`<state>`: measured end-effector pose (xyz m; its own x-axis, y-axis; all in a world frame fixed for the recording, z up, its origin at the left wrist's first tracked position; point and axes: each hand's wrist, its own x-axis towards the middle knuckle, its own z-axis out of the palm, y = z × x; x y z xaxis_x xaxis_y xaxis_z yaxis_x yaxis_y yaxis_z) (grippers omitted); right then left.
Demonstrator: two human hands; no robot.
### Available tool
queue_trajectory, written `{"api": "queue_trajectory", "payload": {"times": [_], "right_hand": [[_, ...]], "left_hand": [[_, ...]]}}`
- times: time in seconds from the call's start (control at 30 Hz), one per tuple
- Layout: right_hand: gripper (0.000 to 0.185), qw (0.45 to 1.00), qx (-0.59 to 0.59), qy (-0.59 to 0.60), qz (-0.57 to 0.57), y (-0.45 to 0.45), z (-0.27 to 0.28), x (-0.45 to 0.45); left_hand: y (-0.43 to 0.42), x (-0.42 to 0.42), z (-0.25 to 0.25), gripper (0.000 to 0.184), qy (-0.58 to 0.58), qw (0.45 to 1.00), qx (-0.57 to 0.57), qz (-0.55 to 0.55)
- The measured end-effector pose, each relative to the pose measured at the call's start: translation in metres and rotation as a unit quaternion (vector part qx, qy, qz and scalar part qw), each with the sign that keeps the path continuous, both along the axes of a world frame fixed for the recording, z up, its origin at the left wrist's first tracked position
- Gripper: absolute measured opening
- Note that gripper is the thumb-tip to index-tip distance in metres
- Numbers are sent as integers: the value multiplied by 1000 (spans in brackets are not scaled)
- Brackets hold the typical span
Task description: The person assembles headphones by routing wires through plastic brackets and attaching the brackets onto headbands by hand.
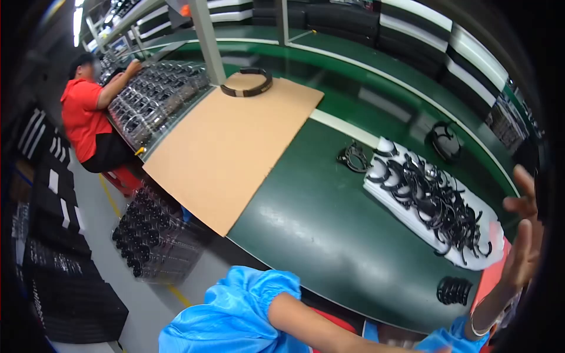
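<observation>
My right hand (524, 241) is raised at the right edge, beside a white padded sheet (391, 199), its fingers apart and nothing visible in them. My left forearm, below a blue sleeve, stretches right along the bottom; the left hand lies beyond the lower edge. Many black curved parts (432, 203) are heaped on the white sheet. A short row of similar black pieces (453, 291) sits near the table's front edge. Left of the sheet lies a black ring-like part (353, 157) on the green table (306, 217).
A cardboard sheet (235, 141) covers the table's left part, with a dark open ring (250, 88) at its far end. A black part (445, 141) lies on the green belt. Clear trays (159, 94) stand near a person in red (85, 112).
</observation>
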<state>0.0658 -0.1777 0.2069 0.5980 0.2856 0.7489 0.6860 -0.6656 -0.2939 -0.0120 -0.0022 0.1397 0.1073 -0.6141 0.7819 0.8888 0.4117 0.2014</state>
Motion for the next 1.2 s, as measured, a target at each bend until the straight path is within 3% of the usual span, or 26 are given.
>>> {"api": "queue_trajectory", "payload": {"times": [0.03, 0.07, 0.1, 0.13, 0.17, 0.2, 0.27, 0.3, 0.33, 0.37, 0.43, 0.5, 0.6, 0.7, 0.77, 0.87, 0.9, 0.97, 1.03, 1.1, 1.17, 1.2], "right_hand": [[55, 1000, -4, -11, -4, 11, 6, 4], [59, 999, 34, -6, 7, 9, 3, 8], [65, 997, 70, -1, 16, 7, -6, 14], [65, 991, 130, 27, 31, 4, -19, 16], [64, 979, 179, 77, 55, 3, -28, 14], [63, 971, 199, 119, 52, 0, -37, 12], [63, 949, 244, 195, 51, -3, -55, 8], [63, 935, 265, 231, 54, -3, -65, 5], [62, 922, 268, 276, 45, -5, -75, 3], [60, 910, 271, 309, 45, -5, -85, 0], [57, 883, 293, 364, 46, -2, -104, -10], [56, 870, 286, 398, 56, 1, -118, -21], [60, 846, 294, 442, 46, 7, -127, -39], [59, 827, 316, 463, 36, 10, -134, -46], [58, 823, 293, 485, 39, 5, -144, -44], [57, 824, 276, 491, 56, 9, -146, -41], [58, 828, 262, 489, 72, 11, -146, -40], [60, 817, 272, 501, 86, 18, -146, -37], [62, 806, 297, 496, 124, 28, -142, -34], [70, 818, 301, 475, 121, 38, -139, -29], [74, 935, 184, 295, 63, 48, -134, -28], [73, 969, 118, 216, 33, 51, -130, -26]], "left_hand": [[8, 9, -7, 64, -171, 976, 119, 56], [15, 18, -17, 47, -333, 908, 231, 107], [27, 30, -34, 73, -459, 837, 231, 189], [48, 42, -33, 49, -485, 765, 314, 284], [73, 59, -28, 27, -500, 678, 390, 373], [93, 81, -32, 29, -451, 611, 515, 397], [133, 147, -67, 26, -465, 294, 522, 652], [157, 186, -92, 29, -402, 178, 563, 700], [174, 215, -93, 32, -397, -12, 562, 725], [205, 261, -115, 41, -361, -53, 610, 704], [242, 318, -149, 49, -297, -235, 619, 688], [265, 353, -166, 53, -261, -262, 654, 660], [280, 363, -164, 51, -299, -284, 658, 630], [311, 376, -170, 47, -302, -218, 634, 678], [302, 353, -157, 39, -276, -239, 624, 691], [282, 321, -133, 26, -271, -112, 525, 799], [269, 305, -122, 26, -275, -108, 528, 796], [241, 265, -96, 26, -276, -1, 464, 842], [208, 218, -68, 27, -282, 75, 460, 839], [180, 173, -47, 27, -325, 118, 434, 832], [153, 133, -34, 27, -337, 199, 448, 804], [146, 118, -30, 29, -374, 224, 460, 774]]}}
